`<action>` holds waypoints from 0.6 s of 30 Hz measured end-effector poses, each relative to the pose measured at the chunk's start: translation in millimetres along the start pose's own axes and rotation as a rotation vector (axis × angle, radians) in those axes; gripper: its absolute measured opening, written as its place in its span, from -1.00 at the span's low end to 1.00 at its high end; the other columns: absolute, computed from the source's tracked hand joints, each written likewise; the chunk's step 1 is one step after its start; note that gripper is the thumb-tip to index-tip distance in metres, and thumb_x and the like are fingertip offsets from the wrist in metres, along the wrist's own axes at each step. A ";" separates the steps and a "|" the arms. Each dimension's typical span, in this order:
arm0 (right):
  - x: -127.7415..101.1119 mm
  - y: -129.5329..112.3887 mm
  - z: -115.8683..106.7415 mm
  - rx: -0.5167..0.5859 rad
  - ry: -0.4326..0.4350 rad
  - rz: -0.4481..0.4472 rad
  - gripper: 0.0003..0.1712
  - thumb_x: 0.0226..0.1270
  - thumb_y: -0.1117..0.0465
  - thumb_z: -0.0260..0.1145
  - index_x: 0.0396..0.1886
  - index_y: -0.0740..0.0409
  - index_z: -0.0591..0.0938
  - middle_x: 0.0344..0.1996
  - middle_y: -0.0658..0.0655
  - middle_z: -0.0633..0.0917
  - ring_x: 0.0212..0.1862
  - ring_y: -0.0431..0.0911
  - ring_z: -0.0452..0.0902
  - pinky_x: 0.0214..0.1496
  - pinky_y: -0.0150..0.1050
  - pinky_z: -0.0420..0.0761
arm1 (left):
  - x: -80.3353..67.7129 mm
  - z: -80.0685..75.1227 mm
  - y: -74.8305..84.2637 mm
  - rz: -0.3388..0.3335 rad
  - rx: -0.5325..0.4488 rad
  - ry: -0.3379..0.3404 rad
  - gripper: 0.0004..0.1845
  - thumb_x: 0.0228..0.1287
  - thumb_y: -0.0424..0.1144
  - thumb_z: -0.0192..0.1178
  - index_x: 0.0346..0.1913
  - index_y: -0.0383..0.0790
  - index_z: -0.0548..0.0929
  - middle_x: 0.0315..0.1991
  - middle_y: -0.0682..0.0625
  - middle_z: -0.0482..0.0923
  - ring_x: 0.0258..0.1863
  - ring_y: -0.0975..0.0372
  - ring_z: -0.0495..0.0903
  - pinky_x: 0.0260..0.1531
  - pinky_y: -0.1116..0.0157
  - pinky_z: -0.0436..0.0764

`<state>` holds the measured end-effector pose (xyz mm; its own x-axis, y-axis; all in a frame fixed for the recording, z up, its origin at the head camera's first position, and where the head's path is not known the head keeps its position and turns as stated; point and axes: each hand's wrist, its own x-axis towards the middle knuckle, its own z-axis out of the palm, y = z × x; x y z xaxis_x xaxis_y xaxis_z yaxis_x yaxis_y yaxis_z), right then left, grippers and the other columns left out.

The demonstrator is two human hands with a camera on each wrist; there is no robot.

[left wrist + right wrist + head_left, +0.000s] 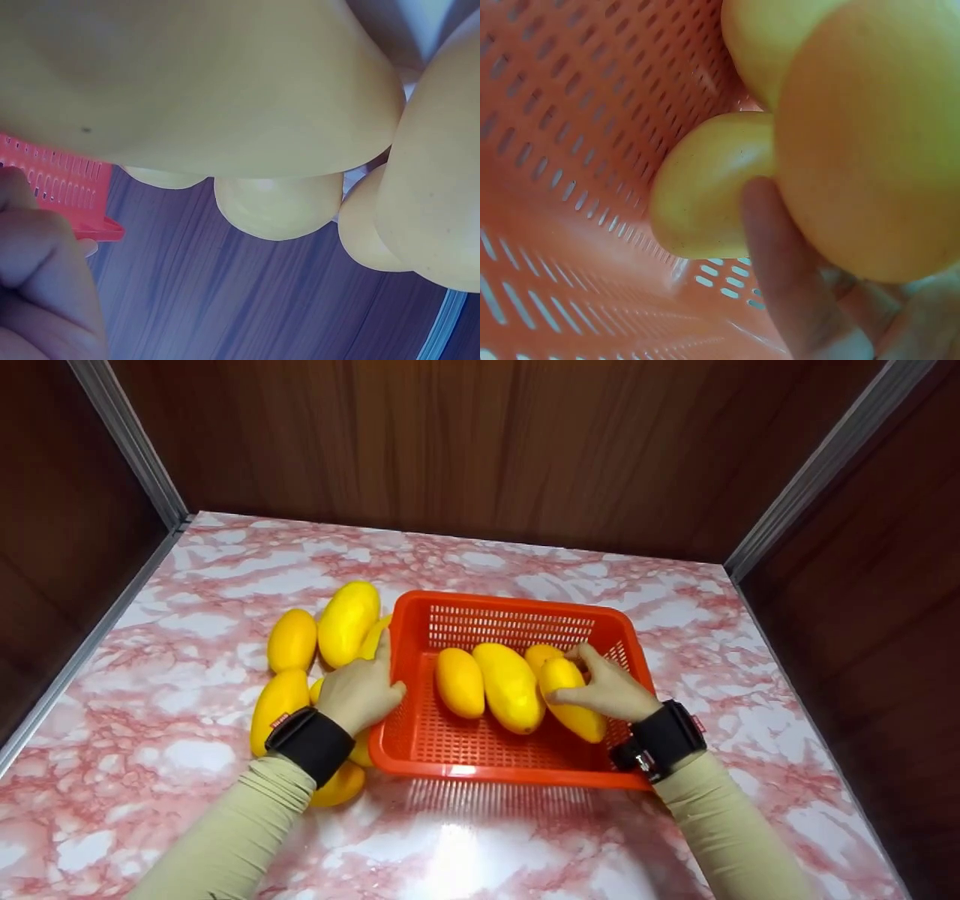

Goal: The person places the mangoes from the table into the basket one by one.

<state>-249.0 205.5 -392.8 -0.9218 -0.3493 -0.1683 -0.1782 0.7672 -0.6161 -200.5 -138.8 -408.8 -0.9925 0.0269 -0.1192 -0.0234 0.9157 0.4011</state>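
The basket (480,769) is set on the surface (187,750), and four mangoes (508,687) are laid inside it, side by side. A cluster of loose mangoes (346,622) is gathered on the surface just left of the basket. The left hand (360,694) is placed at the basket's left wall, and the right hand (611,690) is held inside the basket at its right side, on the rightmost mango (574,701).

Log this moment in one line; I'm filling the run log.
left hand on basket wall | right hand grips mango inside basket
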 end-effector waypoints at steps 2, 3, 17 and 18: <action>-0.5 0.4 0.1 -0.030 -0.020 -0.002 -0.20 0.03 -0.16 0.47 0.16 0.11 0.37 -0.01 0.26 0.60 -0.06 0.04 0.56 -0.04 -0.14 0.56 | 0.0 0.2 0.1 0.000 -0.004 0.003 -0.08 0.31 -0.03 0.05 0.60 -0.22 -0.15 -0.54 -0.11 0.49 -0.59 0.04 0.51 -0.61 0.18 0.36; -0.6 0.7 0.2 -0.044 -0.029 -0.003 -0.20 0.01 -0.17 0.48 0.14 0.11 0.37 -0.02 0.25 0.60 -0.08 0.03 0.56 -0.05 -0.15 0.56 | -0.4 0.1 0.3 0.001 -0.004 0.006 -0.08 0.31 -0.03 0.05 0.60 -0.22 -0.15 -0.55 -0.11 0.49 -0.60 0.04 0.50 -0.61 0.18 0.36; -2.0 0.2 4.0 -0.144 -0.128 0.000 -0.20 -0.17 -0.17 0.63 -0.04 0.03 0.39 -0.08 0.16 0.62 -0.13 -0.01 0.54 -0.13 -0.22 0.50 | -0.8 -0.3 0.3 0.004 -0.004 -0.003 -0.09 0.32 -0.03 0.04 0.59 -0.24 -0.16 -0.58 -0.09 0.46 -0.62 0.05 0.49 -0.62 0.19 0.35; -2.2 0.1 4.4 -0.148 -0.130 -0.002 -0.21 -0.18 -0.16 0.63 -0.04 0.03 0.41 -0.08 0.16 0.62 -0.13 -0.01 0.54 -0.13 -0.22 0.50 | -0.5 -0.2 0.5 0.003 -0.003 -0.003 -0.08 0.32 -0.03 0.03 0.59 -0.24 -0.16 -0.57 -0.10 0.48 -0.61 0.05 0.50 -0.61 0.18 0.36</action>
<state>-245.5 204.0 -395.9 -0.8709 -0.4098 -0.2712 -0.2373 0.8340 -0.4982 -200.1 -138.5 -408.4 -0.9922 0.0307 -0.1207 -0.0209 0.9143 0.4045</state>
